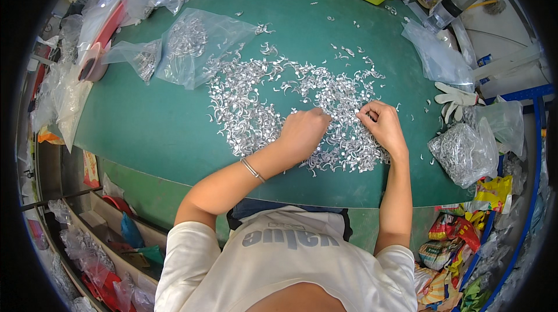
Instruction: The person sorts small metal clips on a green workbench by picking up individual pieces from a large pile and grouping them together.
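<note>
Both hands rest on the pile of small silver metal clips: left hand curled loosely, contents unclear; right hand fingertips pinching one clip.

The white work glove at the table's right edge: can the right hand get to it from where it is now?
Probably yes. The right hand rests on the pile of small metal parts, and the white glove lies just beyond it on the green table, with only scattered parts between and nothing on top.
</note>
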